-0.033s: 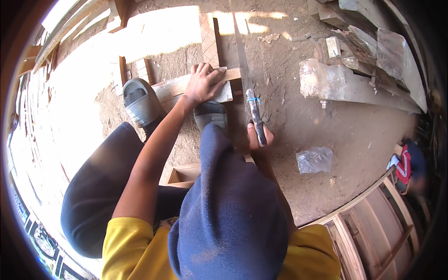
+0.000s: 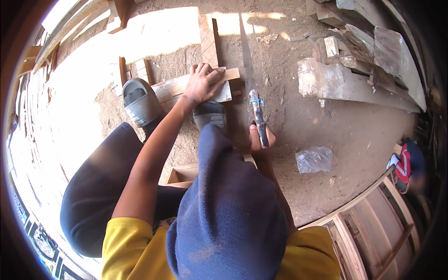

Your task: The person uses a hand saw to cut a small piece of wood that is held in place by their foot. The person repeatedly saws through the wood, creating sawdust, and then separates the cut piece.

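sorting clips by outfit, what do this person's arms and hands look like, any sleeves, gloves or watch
The left arm leaves a short yellow sleeve and is bare below it. The left hand and wrist show no glove, watch or bracelet. The right sleeve is yellow too; the right forearm is bare. The right hand, partly hidden, shows no glove.

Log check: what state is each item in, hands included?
Handsaw: held, blade pointing away from the person
Wooden strip: lying on a board, one end overhanging
Left grip: fingers curled over the strip
Right grip: closed around the saw handle
Slide sandals: worn, one partly hidden
Clear plastic bag: crumpled, on the ground
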{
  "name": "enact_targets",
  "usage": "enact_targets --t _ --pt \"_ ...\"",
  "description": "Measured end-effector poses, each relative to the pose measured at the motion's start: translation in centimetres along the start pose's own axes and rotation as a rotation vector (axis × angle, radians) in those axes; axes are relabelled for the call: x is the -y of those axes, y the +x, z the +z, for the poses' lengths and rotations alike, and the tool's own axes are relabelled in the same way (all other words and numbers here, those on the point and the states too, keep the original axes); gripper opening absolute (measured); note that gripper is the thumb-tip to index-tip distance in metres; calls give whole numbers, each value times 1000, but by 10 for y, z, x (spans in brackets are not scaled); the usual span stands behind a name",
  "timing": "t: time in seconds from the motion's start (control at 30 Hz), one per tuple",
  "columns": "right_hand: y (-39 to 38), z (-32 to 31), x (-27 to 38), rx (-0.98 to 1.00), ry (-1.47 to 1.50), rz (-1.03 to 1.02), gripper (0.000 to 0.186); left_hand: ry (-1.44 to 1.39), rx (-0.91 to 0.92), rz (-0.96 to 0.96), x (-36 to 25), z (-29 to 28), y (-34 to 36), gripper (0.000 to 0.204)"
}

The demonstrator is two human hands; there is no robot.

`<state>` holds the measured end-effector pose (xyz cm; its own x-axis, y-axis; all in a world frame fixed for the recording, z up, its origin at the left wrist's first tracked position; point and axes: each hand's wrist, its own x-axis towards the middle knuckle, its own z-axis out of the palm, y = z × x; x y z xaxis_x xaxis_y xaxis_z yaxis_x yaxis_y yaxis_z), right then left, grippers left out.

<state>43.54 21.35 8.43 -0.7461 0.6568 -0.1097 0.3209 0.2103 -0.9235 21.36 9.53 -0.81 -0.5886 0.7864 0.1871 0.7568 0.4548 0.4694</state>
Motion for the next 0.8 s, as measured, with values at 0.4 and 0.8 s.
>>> enact_targets --t 0.4,0.8 --pt "-44 -32 -23 -43 -8 -33 8 129 168 -203 -21 -17 12 41" --pt "-31 28 -21 80 -100 -341 19 -55 50 -185 9 -14 10 61"
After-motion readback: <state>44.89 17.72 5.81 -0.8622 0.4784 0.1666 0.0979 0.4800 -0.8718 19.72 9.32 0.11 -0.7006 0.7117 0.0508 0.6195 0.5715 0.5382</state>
